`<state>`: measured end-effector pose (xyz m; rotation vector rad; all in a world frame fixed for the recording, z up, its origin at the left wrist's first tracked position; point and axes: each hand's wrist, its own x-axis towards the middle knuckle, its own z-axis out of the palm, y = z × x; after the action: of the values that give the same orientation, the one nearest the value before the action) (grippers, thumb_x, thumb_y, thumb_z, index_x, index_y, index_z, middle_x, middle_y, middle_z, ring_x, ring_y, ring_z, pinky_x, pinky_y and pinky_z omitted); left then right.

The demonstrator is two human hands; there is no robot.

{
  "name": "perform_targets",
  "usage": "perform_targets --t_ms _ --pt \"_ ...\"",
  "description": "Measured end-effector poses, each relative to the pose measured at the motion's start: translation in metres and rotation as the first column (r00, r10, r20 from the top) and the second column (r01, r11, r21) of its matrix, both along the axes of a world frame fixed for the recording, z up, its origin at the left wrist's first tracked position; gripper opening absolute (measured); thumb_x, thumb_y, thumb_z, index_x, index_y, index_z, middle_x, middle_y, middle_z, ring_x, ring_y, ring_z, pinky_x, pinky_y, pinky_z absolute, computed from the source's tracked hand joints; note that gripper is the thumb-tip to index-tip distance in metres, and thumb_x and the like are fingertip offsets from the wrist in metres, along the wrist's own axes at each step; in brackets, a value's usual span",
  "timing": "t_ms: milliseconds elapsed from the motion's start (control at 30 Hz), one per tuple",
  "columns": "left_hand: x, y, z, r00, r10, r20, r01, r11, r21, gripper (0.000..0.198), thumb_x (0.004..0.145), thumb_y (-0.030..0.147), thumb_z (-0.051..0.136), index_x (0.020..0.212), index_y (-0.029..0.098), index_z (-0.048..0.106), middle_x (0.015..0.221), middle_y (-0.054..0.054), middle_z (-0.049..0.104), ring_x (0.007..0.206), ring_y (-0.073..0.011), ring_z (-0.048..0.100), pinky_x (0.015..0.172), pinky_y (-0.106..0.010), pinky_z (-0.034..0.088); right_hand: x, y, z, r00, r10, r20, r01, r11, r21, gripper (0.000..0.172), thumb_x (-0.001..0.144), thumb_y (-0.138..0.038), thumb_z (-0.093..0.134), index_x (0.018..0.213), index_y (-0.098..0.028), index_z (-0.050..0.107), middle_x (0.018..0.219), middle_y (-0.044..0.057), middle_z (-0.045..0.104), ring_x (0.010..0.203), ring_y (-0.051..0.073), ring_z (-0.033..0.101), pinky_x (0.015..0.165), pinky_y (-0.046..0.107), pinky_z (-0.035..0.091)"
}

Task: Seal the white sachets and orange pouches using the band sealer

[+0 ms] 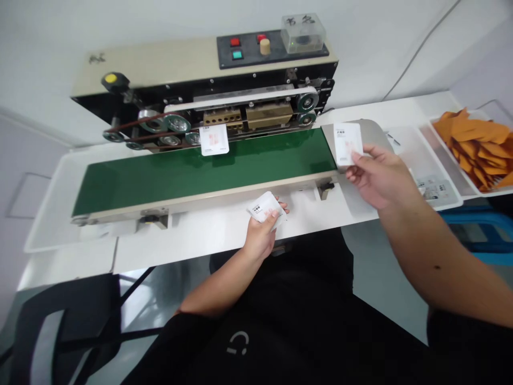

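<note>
My left hand (262, 232) is closed around a small stack of white pouches (265, 207) just in front of the sealing machine's conveyor. My right hand (374, 174) pinches a single white pouch (348, 142) upright at the right end of the green belt (200, 171). Another white pouch (214, 140) rides on the belt, its top edge under the sealing bars of the machine (224, 115).
A white tray (435, 176) at the right holds a few pouches. Farther right, a bin (476, 144) is piled with orange packets. The machine's control panel (272, 48) has red and green buttons. A black chair (64, 321) stands at lower left.
</note>
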<state>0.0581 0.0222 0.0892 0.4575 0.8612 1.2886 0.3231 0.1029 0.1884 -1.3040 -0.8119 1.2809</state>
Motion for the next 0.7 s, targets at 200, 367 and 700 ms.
perform_targets --t_ms 200,367,700 --pt "-0.001 0.002 -0.001 1.0 -0.011 -0.018 0.011 1.0 -0.003 0.056 0.075 0.041 0.098 0.12 0.02 0.073 0.111 -0.008 0.081 0.097 -0.0228 0.078 0.106 -0.043 0.056 0.003 0.06 0.014 0.997 -0.02 0.072 0.026 0.996 -0.082 0.014 0.094 -0.014 0.079 0.099 -0.02 0.067 0.08 0.002 0.071 0.063 0.01 0.066 0.059 0.019 0.059" --pt "-0.003 0.006 -0.003 1.0 0.008 -0.017 -0.008 1.0 -0.008 0.055 0.075 0.041 0.098 0.118 0.019 0.074 0.109 -0.01 0.082 0.095 -0.0233 0.078 0.106 -0.045 0.057 -0.009 0.087 0.013 0.992 -0.017 0.124 0.033 0.991 -0.128 0.009 0.099 -0.01 0.071 0.103 -0.017 0.067 0.081 0.005 0.073 0.062 0.01 0.068 0.058 0.017 0.06" --pt "-0.009 0.012 -0.004 1.0 -0.004 -0.001 0.004 1.0 0.002 0.054 0.076 0.041 0.098 0.119 0.019 0.074 0.109 -0.008 0.081 0.095 -0.0217 0.078 0.109 -0.045 0.055 -0.026 0.092 0.013 0.984 0.059 0.166 -0.038 0.991 -0.126 0.032 0.089 -0.034 0.089 0.11 -0.023 0.068 0.094 0.005 0.076 0.074 0.017 0.078 0.058 0.022 0.063"
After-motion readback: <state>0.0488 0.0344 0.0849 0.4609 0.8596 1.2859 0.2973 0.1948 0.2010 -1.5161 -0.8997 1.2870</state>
